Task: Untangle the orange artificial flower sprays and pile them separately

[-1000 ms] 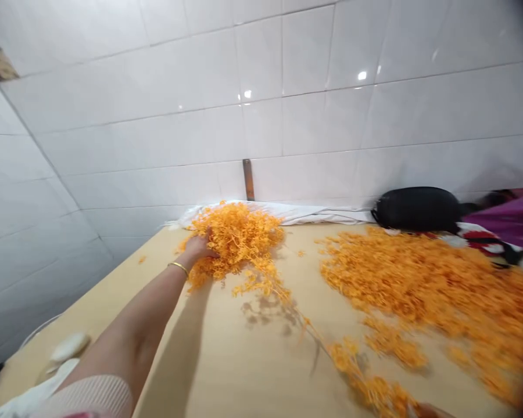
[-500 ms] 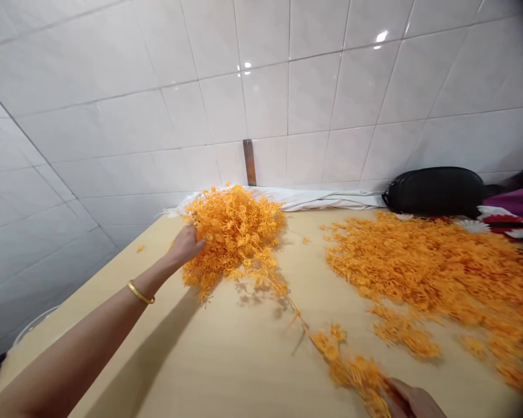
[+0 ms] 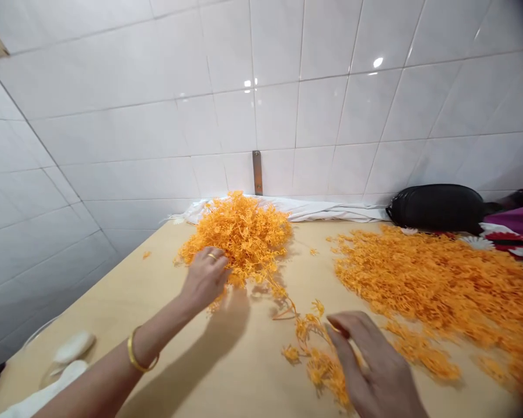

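Ok, my L hand (image 3: 207,278) is at the orange bunch's (image 3: 246,229) front edge, back of worktop (image 3: 113,302), grip unclear; R hand (image 3: 370,360) half-curled by orange sprig (image 3: 320,367), can't tell if gripping.

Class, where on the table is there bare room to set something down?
Bare: the table between the left forearm and the sprigs by the right hand. Nearly bare: the strip between the orange heap and wider orange pile, with one loose scrap. Crowded: back centre and right.
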`<state>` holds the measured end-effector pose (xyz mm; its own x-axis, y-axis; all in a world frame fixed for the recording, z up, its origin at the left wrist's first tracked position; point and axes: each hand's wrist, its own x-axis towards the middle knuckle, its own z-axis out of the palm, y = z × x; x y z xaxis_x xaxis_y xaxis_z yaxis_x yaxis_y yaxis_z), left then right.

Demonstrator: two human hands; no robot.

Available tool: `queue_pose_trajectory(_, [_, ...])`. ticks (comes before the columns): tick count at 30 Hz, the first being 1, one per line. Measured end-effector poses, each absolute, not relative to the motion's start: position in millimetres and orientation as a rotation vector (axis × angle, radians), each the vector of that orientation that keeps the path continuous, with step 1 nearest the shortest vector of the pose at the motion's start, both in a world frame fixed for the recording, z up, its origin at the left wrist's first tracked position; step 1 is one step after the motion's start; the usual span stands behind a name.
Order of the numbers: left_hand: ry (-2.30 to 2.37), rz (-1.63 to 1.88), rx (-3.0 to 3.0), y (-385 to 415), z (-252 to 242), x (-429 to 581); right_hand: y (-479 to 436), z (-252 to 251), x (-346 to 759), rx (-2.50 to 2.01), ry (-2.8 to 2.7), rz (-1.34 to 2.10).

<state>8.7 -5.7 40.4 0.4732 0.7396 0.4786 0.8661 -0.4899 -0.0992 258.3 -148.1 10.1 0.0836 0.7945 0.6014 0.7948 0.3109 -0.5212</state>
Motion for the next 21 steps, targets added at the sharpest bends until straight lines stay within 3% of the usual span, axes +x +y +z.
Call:
queue_pose_trajectory(4, [-1.177,-0.512,-2.448,9.0,16.0,26.8,-99.3,1.7,223.0,-1.617,-1.821,0.165])
queue_pose_trajectory(12, [-1.309,-0.353,-2.323,60.1,3.1,38.0,-75.4,-27.6,212.4,-1.882,-1.925,0.087])
queue_pose_trajectory(21, [-1.443,-0.267,-2.384,96.4,-7.4,33.0,-115.2,-13.7,230.6,-1.688,-2.063,-0.435])
